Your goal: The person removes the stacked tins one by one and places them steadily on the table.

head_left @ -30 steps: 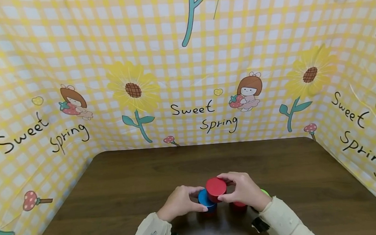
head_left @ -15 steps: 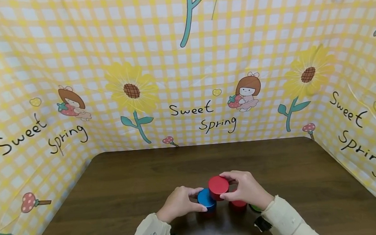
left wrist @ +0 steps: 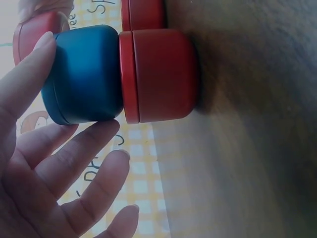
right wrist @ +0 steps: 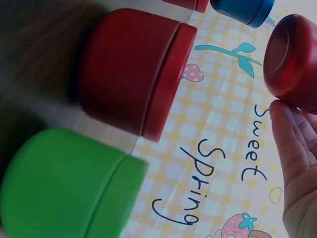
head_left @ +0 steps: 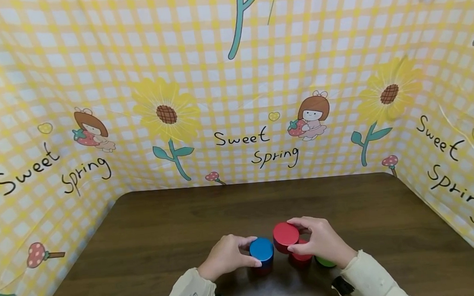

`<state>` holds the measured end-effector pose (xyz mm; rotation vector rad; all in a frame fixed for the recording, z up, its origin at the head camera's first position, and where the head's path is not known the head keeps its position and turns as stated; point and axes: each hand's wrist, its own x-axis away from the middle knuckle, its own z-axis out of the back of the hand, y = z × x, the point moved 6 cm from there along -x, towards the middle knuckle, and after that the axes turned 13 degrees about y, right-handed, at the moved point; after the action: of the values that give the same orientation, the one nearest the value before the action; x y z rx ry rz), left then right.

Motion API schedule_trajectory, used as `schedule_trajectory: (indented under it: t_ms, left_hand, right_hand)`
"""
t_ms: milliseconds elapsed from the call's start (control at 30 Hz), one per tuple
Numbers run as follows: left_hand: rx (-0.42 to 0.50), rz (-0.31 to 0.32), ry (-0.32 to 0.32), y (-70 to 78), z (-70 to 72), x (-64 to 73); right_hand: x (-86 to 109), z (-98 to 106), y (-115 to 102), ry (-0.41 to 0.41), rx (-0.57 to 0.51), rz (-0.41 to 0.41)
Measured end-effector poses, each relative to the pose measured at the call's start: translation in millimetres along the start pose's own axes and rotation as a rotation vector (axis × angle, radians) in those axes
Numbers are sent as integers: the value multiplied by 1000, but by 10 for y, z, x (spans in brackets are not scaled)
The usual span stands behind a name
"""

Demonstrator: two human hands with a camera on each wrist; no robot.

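Note:
My left hand [head_left: 225, 257] pinches a small round blue tin [head_left: 261, 249] between thumb and fingers. That tin sits upright on a lidded red tin [left wrist: 166, 77], which stands on the table. Off to the right, my right hand [head_left: 323, 241] grips another red tin [head_left: 285, 236] by its sides and holds it in the air. A third red tin [right wrist: 133, 72] stands on the table below and slightly right of the held one, apart from it. Beside it is a green tin [right wrist: 64, 183], partly covered by the right hand in the head view.
The dark wooden table [head_left: 176, 219] reaches back to a yellow checked cloth [head_left: 233, 89] that hangs behind it and along both sides. Both tin groups stand towards the table's near side.
My right hand has carried its red tin to the right, away from the blue tin's edge and towards the red tin on the table. The left hand has stayed in place on the blue tin.

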<state>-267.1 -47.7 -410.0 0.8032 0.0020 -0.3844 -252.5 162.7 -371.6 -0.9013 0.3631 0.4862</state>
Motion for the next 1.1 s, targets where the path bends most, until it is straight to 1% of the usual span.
schedule_trajectory:
  t_ms: [233,633,867,1100]
  left_hand:
    - [7,-12,4,9,1,4]
    - [14,-21,15,29,26,22]
    - [-57,-58,25,64,46,7]
    - [-68,-36,17,50,31,3]
  right_hand:
    - [21,79,23,33,0,14]
    - [68,151,75,50,19,-1]
    - [100,181,133,40,26,-26]
    - [156,240,171,46,19,-61]
